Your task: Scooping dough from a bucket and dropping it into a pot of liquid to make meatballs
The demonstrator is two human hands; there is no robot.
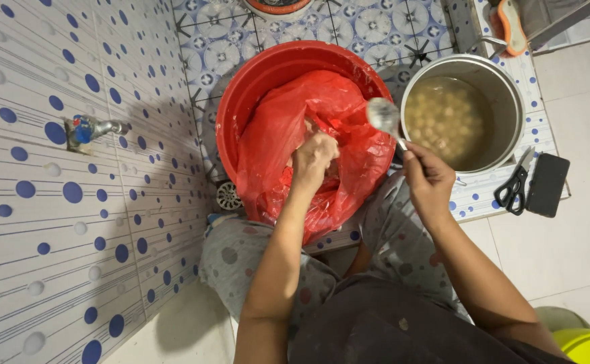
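Note:
My left hand (314, 160) reaches down into a red plastic bag (288, 128) that lines a red basin (254, 81); its fingers are closed on something inside the bag that I cannot make out. My right hand (428, 178) grips the handle of a metal spoon (384, 116), whose bowl is raised above the gap between the basin and a steel pot (510, 87). The pot holds cloudy liquid with several pale round balls (446, 116) in it.
Black scissors (514, 187) and a black phone (547, 183) lie right of the pot on the patterned floor tiles. A blue-handled tap (86, 129) sticks out of the dotted wall at left. A floor drain (228, 195) sits beside the basin. A yellow container (588, 345) shows at bottom right.

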